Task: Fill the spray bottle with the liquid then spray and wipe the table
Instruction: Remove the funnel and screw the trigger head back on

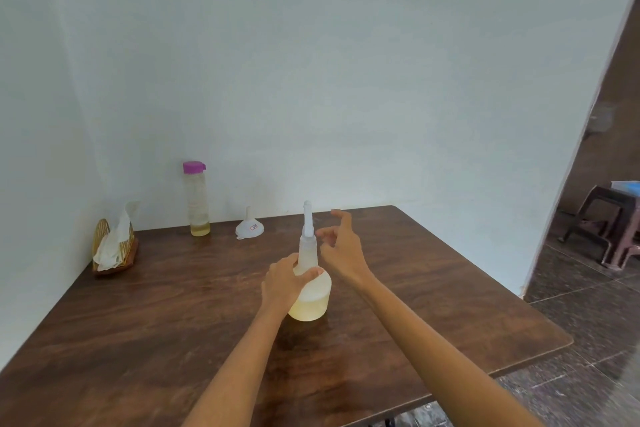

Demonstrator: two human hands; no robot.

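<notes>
The left hand [284, 282] grips the shoulder of the spray bottle [310, 291], which stands upright on the desk [173, 305] with pale yellow liquid in its base; the right hand [341, 246] hovers just right of the bottle's nozzle, fingers spread and holding nothing; beyond the hands, a white funnel [249, 228] and a purple-capped bottle [197, 199] stand near the wall; a tissue holder [114, 246] sits far left of the left hand.

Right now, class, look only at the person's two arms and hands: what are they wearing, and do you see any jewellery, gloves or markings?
Both forearms are bare as far as the frame shows, no sleeves visible. The left hand and right hand wear no gloves, and no rings, watch, bracelets or markings can be seen.
</notes>
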